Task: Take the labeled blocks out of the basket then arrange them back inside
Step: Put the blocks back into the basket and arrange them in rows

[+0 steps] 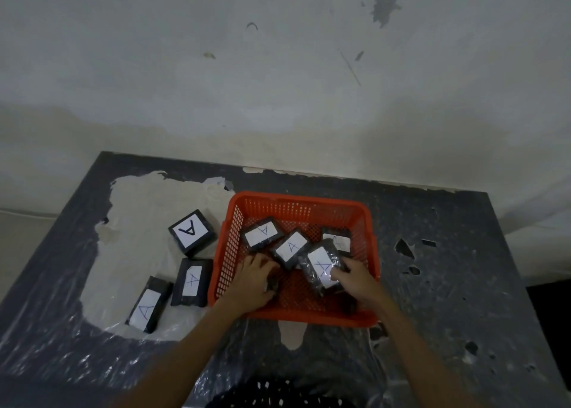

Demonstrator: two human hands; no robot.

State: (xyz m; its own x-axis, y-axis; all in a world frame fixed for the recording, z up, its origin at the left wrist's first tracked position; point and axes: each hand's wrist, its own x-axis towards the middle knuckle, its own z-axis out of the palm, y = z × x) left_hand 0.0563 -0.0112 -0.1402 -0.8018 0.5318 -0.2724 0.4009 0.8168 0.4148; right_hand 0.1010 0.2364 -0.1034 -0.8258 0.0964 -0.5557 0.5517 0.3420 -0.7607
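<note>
Orange basket half emptied: right hand pinches a block, left hand curls on another; next, lift out.

So the count: one orange basket on the table, and seven black blocks with white "A" labels that can be seen clearly. Three sit outside on the table, left of the basket: one block with a bold black A, then one just beside the basket wall, and one nearest the table's front edge. Four are inside the basket: one at the back left, one in the middle, one at the back right, and one in front. Something dark shows under the left hand, can't tell if that's an eighth. Two hands total, left and right hand, both in the basket.
</note>
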